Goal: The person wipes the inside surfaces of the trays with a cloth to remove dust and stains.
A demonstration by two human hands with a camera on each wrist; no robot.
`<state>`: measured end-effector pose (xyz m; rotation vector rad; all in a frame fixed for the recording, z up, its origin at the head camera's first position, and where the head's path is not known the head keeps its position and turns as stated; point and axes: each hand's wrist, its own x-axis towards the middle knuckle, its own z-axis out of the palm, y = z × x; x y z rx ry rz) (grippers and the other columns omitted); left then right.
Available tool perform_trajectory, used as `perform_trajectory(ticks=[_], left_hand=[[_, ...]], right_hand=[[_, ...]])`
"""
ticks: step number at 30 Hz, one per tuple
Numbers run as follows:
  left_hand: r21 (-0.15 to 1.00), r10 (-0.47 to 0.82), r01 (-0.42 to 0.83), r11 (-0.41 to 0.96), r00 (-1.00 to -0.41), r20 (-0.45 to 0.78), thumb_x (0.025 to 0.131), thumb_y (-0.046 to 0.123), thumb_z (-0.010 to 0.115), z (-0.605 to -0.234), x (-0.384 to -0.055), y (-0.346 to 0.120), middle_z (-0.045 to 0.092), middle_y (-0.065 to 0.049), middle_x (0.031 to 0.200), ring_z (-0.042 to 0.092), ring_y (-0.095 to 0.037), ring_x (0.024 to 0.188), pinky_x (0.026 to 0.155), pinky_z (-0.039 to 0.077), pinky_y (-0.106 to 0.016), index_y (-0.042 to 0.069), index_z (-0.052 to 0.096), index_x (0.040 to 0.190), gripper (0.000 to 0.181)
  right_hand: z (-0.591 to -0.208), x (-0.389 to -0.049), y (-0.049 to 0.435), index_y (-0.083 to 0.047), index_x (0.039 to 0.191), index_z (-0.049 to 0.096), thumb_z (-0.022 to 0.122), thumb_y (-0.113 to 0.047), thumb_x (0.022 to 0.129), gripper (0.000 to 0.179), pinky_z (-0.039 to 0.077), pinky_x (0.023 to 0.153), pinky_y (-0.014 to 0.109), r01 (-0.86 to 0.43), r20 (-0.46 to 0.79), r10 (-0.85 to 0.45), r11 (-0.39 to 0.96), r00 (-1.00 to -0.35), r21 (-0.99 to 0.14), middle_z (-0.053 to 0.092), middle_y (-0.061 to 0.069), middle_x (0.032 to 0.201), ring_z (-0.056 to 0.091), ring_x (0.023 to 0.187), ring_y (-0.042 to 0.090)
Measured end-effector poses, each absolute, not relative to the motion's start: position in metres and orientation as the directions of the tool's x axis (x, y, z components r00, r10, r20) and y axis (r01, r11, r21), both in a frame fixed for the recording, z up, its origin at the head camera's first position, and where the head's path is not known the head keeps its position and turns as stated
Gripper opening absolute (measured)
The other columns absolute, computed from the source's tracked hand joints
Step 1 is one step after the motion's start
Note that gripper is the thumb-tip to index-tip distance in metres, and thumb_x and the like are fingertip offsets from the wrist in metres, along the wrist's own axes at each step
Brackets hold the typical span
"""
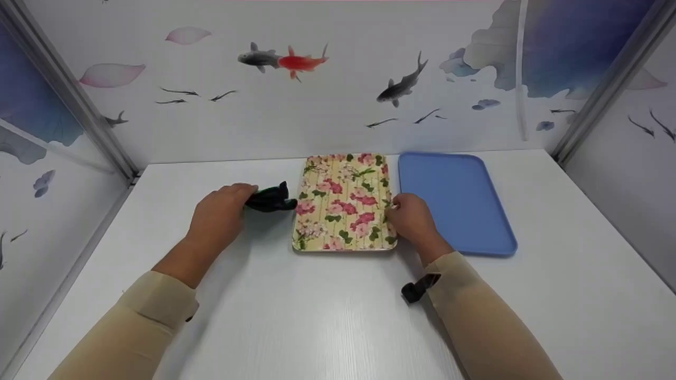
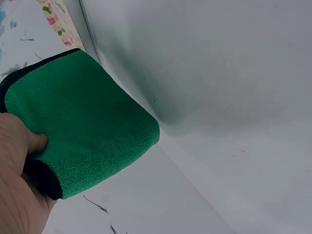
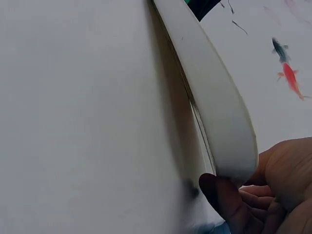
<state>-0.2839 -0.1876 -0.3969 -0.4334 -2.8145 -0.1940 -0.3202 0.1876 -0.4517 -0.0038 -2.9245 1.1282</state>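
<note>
My left hand (image 1: 218, 214) grips a folded cloth (image 1: 268, 200), which looks dark in the head view. In the left wrist view the cloth (image 2: 90, 122) shows green plush with black edging, and the thumb presses on its face. The cloth's tip reaches the left edge of a floral tray (image 1: 343, 203), cream with pink blossoms and green leaves. On the opposite side, my right hand (image 1: 414, 219) pinches the tray's right edge. The right wrist view shows the tray's pale side (image 3: 214, 97) between thumb and fingers, with a shadowed gap along the white table.
A blue tray (image 1: 454, 200) lies flat on the white table (image 1: 317, 316), just right of the floral one and partly behind my right hand. Behind them rises a white panel (image 1: 338, 116) painted with fish. Side panels and metal posts (image 1: 607, 89) enclose the table.
</note>
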Motion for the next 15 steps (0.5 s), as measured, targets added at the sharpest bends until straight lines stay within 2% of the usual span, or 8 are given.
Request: perform_trajectory(ticks=[3,7,10,12,15], left_hand=[[0.100,0.256,0.300,0.949,-0.915,0.312,0.092,-0.010,0.065,-0.398,-0.289,-0.190,0.067,-0.017,0.138,0.064,-0.037,0.128,0.108,0.052,-0.051,0.002,0.062,0.139,0.049],[0.123,0.230,0.292,0.948,-0.902,0.365,0.093,-0.010,0.064,-0.401,-0.298,-0.194,0.067,-0.018,0.137,0.063,-0.038,0.129,0.109,0.051,-0.052,0.001,0.062,0.138,0.046],[0.131,0.218,0.292,0.947,-0.887,0.408,0.094,-0.010,0.063,-0.407,-0.304,-0.198,0.067,-0.019,0.138,0.063,-0.038,0.130,0.110,0.050,-0.052,0.001,0.063,0.137,0.045],[0.126,0.218,0.295,0.947,-0.881,0.421,0.094,-0.010,0.063,-0.412,-0.307,-0.199,0.066,-0.019,0.139,0.062,-0.038,0.131,0.111,0.050,-0.052,0.001,0.062,0.138,0.045],[0.110,0.237,0.305,0.946,-0.882,0.407,0.094,-0.011,0.063,-0.418,-0.308,-0.201,0.064,-0.019,0.142,0.060,-0.038,0.133,0.112,0.049,-0.052,0.001,0.061,0.139,0.046]], right_hand=[[-0.450,-0.319,0.188,-0.006,0.087,0.062,0.059,-0.012,0.100,0.015,0.035,0.064,0.036,0.000,0.008,0.006,0.769,-1.000,-0.639,0.049,0.004,0.069,0.040,0.063,0.019],[-0.450,-0.319,0.189,0.002,0.109,0.069,0.062,-0.017,0.101,0.022,0.047,0.078,0.042,0.029,-0.031,0.013,0.794,-0.999,-0.608,0.070,0.018,0.100,0.053,0.079,0.024],[-0.451,-0.319,0.190,0.004,0.121,0.068,0.062,-0.017,0.102,0.029,0.053,0.093,0.049,0.032,-0.045,0.006,0.800,-0.999,-0.599,0.071,0.023,0.121,0.061,0.092,0.029],[-0.450,-0.318,0.190,0.005,0.125,0.067,0.061,-0.016,0.102,0.032,0.052,0.098,0.052,0.028,-0.050,-0.002,0.800,-0.999,-0.599,0.070,0.024,0.123,0.063,0.096,0.032],[-0.449,-0.318,0.189,0.006,0.126,0.067,0.060,-0.016,0.102,0.033,0.052,0.099,0.052,0.033,-0.058,-0.004,0.794,-0.998,-0.607,0.070,0.024,0.120,0.064,0.096,0.032]])
